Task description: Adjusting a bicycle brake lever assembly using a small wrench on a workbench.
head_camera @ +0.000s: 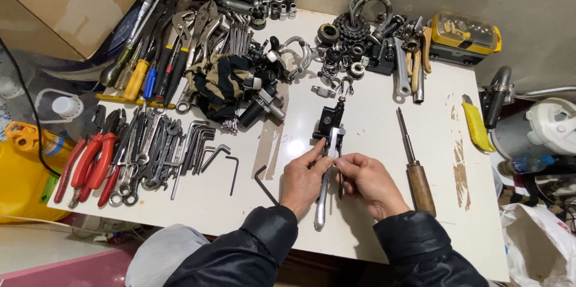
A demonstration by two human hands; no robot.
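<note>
Metal part: a bicycle brake lever (327, 170) lies lengthwise on the white desk (372, 215), near its front edge, between both hands.
Lever look: a long, slim, silvery blade with a rounded tip pointing toward the person; at the far end sits a black clamp body (332, 120), blocky and dark, with a small knob on top.
Left hand (303, 179): the fingers are curled closed, thumb and forefinger pinching the silver blade near its upper part.
Right hand (369, 182): the fingers are bent inward and closed on the same blade from the other side, fingertips meeting those of the left hand.
Sleeves: both arms wear a dark, shiny jacket.
Just right: a screwdriver (414, 164) with a brown wooden handle lies parallel to the lever, apart from it.
Just left: a black hex key (263, 184) lies beside the left wrist.
Far left: rows of spanners (153, 149), more hex keys and red-handled pliers (90, 164).
Back of desk: a pile of sprockets and bearings (348, 41), locking pliers (195, 29), coloured screwdrivers.
Right edge: a yellow utility knife (477, 126).
</note>
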